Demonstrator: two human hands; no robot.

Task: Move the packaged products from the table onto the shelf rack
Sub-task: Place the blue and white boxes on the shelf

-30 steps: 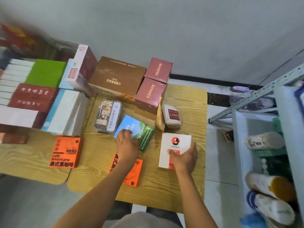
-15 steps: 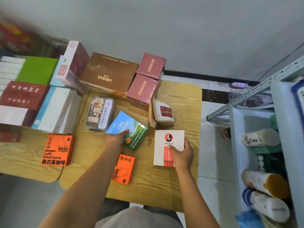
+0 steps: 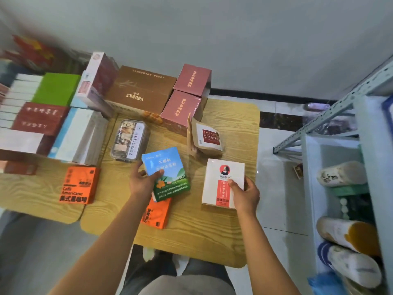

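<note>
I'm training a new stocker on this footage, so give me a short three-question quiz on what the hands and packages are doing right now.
1. True or false: the left hand holds the blue-green box.
2. Which does the right hand grip? A) brown pouch B) white box C) clear tray
3. Fill in: partly hidden under the blue-green box lies a small ___ box.

Key: 1 true; 2 B; 3 orange.
</note>
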